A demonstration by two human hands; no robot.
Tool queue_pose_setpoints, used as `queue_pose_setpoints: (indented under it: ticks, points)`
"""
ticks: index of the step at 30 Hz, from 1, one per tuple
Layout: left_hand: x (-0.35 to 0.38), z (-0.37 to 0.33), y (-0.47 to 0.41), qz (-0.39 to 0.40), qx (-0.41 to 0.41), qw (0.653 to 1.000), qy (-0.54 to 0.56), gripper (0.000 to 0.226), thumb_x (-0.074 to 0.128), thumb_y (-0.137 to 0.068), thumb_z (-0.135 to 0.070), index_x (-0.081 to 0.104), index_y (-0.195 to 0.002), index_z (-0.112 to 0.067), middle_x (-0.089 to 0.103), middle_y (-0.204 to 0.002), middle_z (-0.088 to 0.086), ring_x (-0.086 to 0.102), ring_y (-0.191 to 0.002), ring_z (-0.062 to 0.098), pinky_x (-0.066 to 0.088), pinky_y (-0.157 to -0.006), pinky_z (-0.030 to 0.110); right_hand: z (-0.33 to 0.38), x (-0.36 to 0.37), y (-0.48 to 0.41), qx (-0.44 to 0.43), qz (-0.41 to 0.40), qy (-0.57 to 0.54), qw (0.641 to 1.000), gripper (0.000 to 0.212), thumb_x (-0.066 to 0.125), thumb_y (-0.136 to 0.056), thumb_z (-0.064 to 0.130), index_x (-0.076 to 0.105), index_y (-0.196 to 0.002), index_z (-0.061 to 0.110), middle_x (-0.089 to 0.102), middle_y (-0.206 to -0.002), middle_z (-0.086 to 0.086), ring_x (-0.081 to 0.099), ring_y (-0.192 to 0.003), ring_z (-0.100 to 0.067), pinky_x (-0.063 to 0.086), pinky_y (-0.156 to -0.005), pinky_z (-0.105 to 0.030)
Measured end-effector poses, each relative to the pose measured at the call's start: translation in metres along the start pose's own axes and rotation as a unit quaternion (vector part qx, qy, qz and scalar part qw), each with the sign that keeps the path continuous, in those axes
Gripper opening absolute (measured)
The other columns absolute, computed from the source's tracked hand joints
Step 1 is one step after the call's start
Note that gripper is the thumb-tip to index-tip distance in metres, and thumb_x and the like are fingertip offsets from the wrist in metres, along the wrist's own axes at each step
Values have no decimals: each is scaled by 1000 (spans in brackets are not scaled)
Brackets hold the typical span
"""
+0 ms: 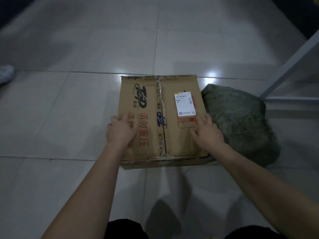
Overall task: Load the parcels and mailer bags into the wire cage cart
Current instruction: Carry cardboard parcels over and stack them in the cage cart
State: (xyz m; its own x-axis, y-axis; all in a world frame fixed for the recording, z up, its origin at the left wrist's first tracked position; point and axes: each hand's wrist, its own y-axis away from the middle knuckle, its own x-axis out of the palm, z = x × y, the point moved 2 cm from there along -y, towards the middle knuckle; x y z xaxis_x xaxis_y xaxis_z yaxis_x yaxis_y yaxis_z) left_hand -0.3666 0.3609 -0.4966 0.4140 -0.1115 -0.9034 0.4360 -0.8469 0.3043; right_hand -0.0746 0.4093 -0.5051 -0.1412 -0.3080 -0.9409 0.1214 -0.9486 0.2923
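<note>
Now two hands (121,131) (208,133) touch one carton (155,100) (one bag (241,121) beside).

Glossy tiled floor (69,109): taped cardboard box (155,104), grey-green mailer bag (241,121) touching its right side.

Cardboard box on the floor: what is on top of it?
On the cardboard box sit a white shipping label, the left hand and the right hand. The hands hide part of the red print.
</note>
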Motion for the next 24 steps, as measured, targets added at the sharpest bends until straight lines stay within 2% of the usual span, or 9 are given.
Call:
queue_pose_setpoints:
  ticks: [3,6,8,11,15,17,21,24]
  points:
    - [11,-1,5,15,-5,1000,-3,70,43,-92,-66,19,-154,-43,25,-152,16,43,-127,43,44,-100,50,7,5,-6,-17,-20,38,999,62,38,-100,47,16,-154,27,12,-161,-16,37,-135,-41,43,-103,-54]
    - [14,4,1,22,-1,1000,-7,80,43,-86,-77,15,-154,-47,20,-154,16,41,-129,44,45,-101,52,11,6,-21,39,-6,20,999,63,32,-101,57,12,-155,32,-3,-165,-15,17,-145,-47,27,-112,-63]
    - [15,9,-6,31,0,999,-5,85,44,-82,-81,14,-154,-48,17,-157,16,39,-132,45,44,-103,53,9,13,-30,57,16,11,998,66,29,-98,65,9,-155,37,-11,-165,-13,10,-146,-51,22,-113,-65]
    - [21,16,-13,43,-15,999,17,86,48,-82,-80,14,-154,-48,23,-154,16,42,-132,42,44,-103,53,3,25,-34,88,48,-35,994,71,26,-96,71,2,-156,42,-18,-164,-14,15,-144,-53,27,-113,-64]
    - [28,17,-19,40,-33,997,63,87,51,-82,-78,12,-154,-48,33,-144,15,50,-125,39,47,-98,48,5,30,-33,97,46,-45,993,72,26,-96,70,-2,-157,41,-20,-163,-15,17,-144,-51,30,-112,-61]
    - [30,15,-19,41,-36,996,70,90,52,-79,-80,13,-154,-49,32,-142,14,50,-124,39,48,-98,48,4,30,-36,96,45,-50,993,72,26,-96,71,-1,-156,43,-20,-164,-14,14,-146,-49,30,-112,-61]
    - [33,19,-26,53,-31,995,74,102,55,-66,-90,16,-153,-51,32,-141,11,48,-126,39,48,-99,51,-7,37,-40,90,10,-50,995,74,23,-90,80,-1,-154,52,-23,-163,-9,-7,-151,-41,25,-114,-62]
    - [31,19,-34,53,-31,995,75,108,60,-60,-91,21,-152,-50,31,-141,10,47,-128,39,48,-100,52,-10,42,-40,96,-3,-36,995,75,21,-87,84,-1,-153,55,-14,-164,-14,-2,-150,-42,25,-113,-61]
